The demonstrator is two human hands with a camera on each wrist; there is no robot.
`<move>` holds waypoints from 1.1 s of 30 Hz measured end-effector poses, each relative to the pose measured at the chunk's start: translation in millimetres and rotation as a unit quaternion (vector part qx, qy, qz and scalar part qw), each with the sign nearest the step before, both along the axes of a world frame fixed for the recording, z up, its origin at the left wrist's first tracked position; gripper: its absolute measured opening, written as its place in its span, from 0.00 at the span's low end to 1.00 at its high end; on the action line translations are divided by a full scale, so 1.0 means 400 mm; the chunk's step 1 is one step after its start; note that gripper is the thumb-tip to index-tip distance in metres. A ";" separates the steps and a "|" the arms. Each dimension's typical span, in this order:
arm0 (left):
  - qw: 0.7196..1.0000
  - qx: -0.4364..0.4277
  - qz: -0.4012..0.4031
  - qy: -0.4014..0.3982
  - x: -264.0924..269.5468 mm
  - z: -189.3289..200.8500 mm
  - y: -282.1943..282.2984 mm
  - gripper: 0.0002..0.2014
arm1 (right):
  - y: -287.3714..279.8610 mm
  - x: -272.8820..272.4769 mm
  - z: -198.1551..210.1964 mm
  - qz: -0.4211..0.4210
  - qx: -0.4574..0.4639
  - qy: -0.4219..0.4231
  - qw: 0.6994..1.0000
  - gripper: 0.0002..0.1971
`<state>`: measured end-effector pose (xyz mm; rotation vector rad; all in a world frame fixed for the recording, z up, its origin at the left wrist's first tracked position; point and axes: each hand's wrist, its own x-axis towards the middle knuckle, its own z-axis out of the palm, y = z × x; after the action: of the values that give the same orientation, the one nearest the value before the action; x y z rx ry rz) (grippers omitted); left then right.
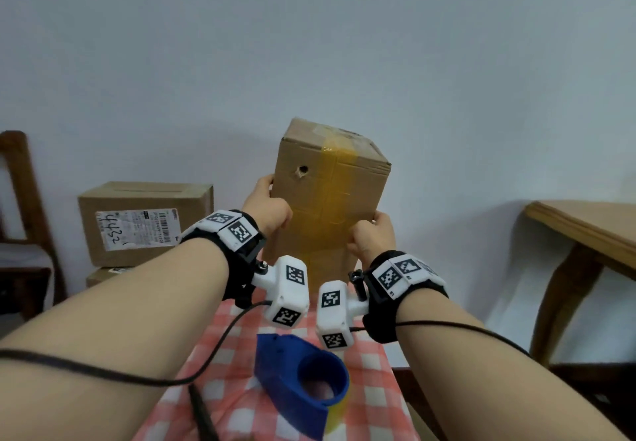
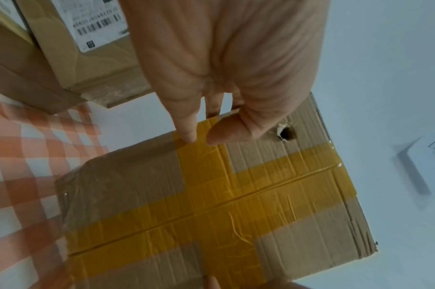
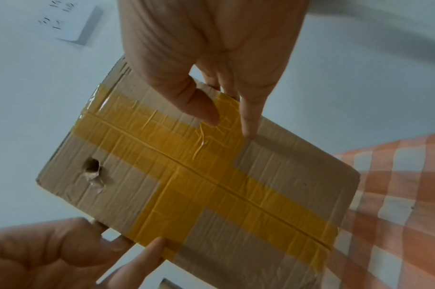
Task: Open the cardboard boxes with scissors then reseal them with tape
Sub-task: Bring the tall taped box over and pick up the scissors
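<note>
1. The cardboard box [image 1: 327,199] is held upright above the tabletop [image 1: 220,382], its face crossed with yellow tape [image 1: 335,199] and a punched hole [image 1: 303,169] at 11 o'clock on that face.
2. The left hand [image 1: 266,206] grips the box's left edge, thumb on the taped face and fingers curled behind.
3. The right hand [image 1: 373,235] grips the right edge the same way, thumb and forefinger on the tape.
4. The tabletop wears a red-and-white checked cloth; a blue tape dispenser [image 1: 299,382] lies on it at 6 o'clock, a dark handle [image 1: 203,413] at 7 o'clock.
5. At 9 o'clock, 2 stacked boxes [image 1: 144,223] stand against the pale wall [image 1: 309,44], the upper one labelled.
6. A wooden chair [image 1: 24,220] stands far left; a wooden side table [image 1: 585,234] at 3 o'clock.
</note>
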<state>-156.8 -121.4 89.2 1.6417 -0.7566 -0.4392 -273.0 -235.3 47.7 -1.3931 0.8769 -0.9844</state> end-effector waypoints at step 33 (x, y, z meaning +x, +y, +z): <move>0.977 0.144 0.149 -0.057 -0.073 -0.028 0.856 0.25 | 0.703 -0.034 0.072 0.212 -0.172 0.157 0.949 0.23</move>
<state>-186.0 221.0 77.8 2.0299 -0.5353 -0.2481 -286.5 46.0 76.6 -1.9783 0.6040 -0.6062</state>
